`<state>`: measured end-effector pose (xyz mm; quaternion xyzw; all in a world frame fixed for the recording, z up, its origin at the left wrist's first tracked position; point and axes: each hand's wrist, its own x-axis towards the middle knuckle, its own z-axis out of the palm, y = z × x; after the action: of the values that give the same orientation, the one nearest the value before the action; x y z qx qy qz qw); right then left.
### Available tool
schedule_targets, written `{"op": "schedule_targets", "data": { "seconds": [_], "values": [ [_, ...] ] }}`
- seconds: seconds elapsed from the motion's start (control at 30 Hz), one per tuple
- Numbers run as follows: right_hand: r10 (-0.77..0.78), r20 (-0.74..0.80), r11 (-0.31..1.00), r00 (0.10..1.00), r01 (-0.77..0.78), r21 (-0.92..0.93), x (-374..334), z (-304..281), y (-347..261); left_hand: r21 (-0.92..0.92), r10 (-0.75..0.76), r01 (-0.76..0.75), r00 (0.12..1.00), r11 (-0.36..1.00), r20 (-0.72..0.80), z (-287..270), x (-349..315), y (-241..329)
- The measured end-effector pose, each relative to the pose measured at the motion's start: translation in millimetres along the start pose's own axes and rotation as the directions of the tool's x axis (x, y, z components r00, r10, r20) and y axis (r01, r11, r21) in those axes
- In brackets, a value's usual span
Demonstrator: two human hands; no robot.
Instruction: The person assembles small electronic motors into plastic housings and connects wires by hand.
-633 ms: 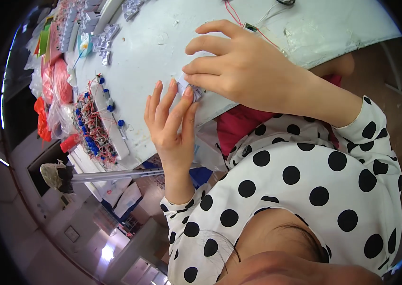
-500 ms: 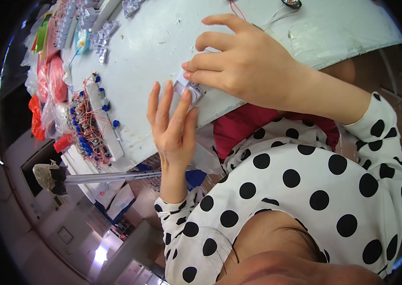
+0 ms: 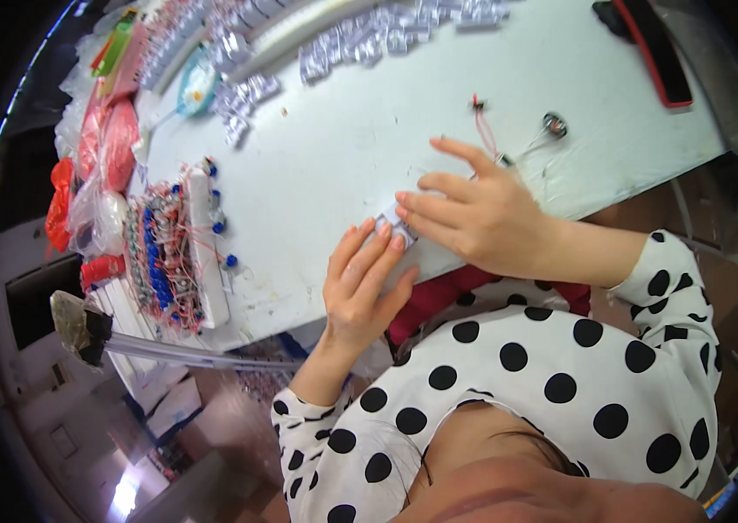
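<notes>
A small white plastic piece (image 3: 399, 228) lies at the table's near edge, largely covered by my fingers. My left hand (image 3: 364, 283) steadies its lower end with the fingertips. The left fingers are close together and the thumb stands apart. From the right, my right hand (image 3: 487, 218) grips the upper end with its fingertips, while another finger points out free. Fine detail on the piece is blurred. Beyond the right hand lie a small round metallic part (image 3: 555, 125) on pale wires and a thin red wire (image 3: 485, 131).
The white table (image 3: 325, 166) bears a strip with several wired blue-capped parts (image 3: 160, 253) at left. Clear plastic parts (image 3: 369, 39) run along the back, beside a light-blue dish (image 3: 199, 84). Pink bags (image 3: 116, 139) sit far left; a red-and-black strip (image 3: 655, 52) lies far right.
The view has shifted, showing more of the table's back. Both hands remain at the white piece; my left fingers have closed together over it and the thumb has spread away.
</notes>
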<state>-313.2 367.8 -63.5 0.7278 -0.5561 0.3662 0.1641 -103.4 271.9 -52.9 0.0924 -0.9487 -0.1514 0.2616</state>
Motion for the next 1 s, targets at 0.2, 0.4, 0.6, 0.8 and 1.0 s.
{"op": "schedule_targets", "data": {
  "seconds": [0.2, 0.4, 0.6, 0.8, 1.0],
  "values": [
    [-0.029, 0.252, 0.999, 0.967, 0.018, 0.043, -30.8, -26.9, -8.1, 0.038, 0.204, -0.204, 0.979, 0.978, 0.001, 18.5, -9.9, 3.7],
    [0.014, 0.121, 0.983, 0.993, -0.035, 0.179, -27.1, -25.8, -11.3, 0.033, 0.189, -0.189, 0.982, 0.981, 0.008, -3.1, 5.7, 18.9],
    [0.187, 0.012, 0.947, 0.982, -0.184, 0.263, -15.5, -25.4, 18.2, -0.078, 0.100, -0.095, 0.993, 0.992, 0.067, -9.9, 67.8, 19.2],
    [0.333, -0.051, 0.873, 0.941, -0.288, 0.394, 23.1, -50.9, 53.2, -0.223, -0.022, 0.029, 0.999, 0.974, 0.032, -24.6, 129.9, 9.7],
    [0.358, -0.102, 0.867, 0.928, -0.290, 0.406, 62.4, -71.5, 72.4, -0.525, -0.173, 0.085, 0.978, 0.847, -0.120, -25.0, 170.0, 14.4]
  ]
}}
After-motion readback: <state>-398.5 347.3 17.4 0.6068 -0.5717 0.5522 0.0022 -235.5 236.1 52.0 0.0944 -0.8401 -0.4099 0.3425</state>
